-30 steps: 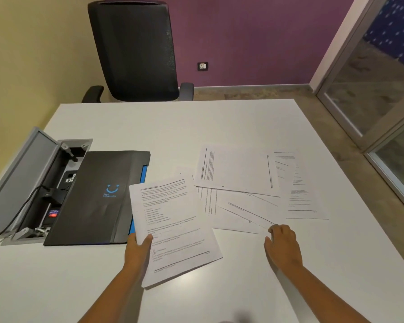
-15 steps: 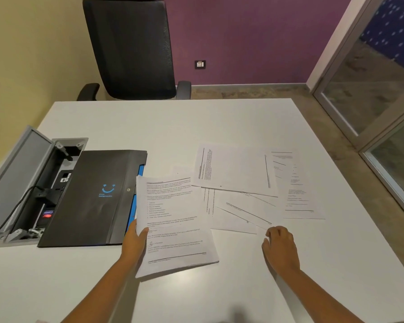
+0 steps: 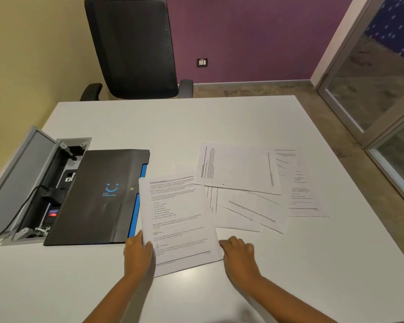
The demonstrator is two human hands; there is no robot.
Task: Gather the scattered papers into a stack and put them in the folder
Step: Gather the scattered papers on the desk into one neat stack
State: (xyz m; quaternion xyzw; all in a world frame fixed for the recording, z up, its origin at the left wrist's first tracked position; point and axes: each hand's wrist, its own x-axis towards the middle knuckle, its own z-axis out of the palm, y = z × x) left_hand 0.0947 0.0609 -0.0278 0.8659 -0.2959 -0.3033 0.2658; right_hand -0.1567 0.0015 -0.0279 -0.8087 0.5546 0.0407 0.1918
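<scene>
Head view of a white table (image 3: 219, 127) during paper gathering. The left hand (image 3: 137, 255) pinches the lower-left edge of a small stack of printed sheets (image 3: 180, 220), thumb on the top page and fingers hidden beneath, so the grasp is closed on the stack. The right hand (image 3: 239, 257) rests at the stack's lower-right corner with fingers curled and touching the paper edge; whether it actually grips the sheets cannot be told. Immediately left of the left-hand grip lies the dark folder (image 3: 96, 197), closed, flat on the table, with a blue smile logo and a blue strip along the side nearest the stack; the stack's left edge overlaps that side. Up and to the right of the right hand, the remaining loose papers (image 3: 250, 190) lie fanned and overlapping one another on the table. Beyond the folder, farther left of the grip, an open cable box (image 3: 33, 183) is set into the tabletop. A black office chair (image 3: 135, 47) stands at the far edge.
</scene>
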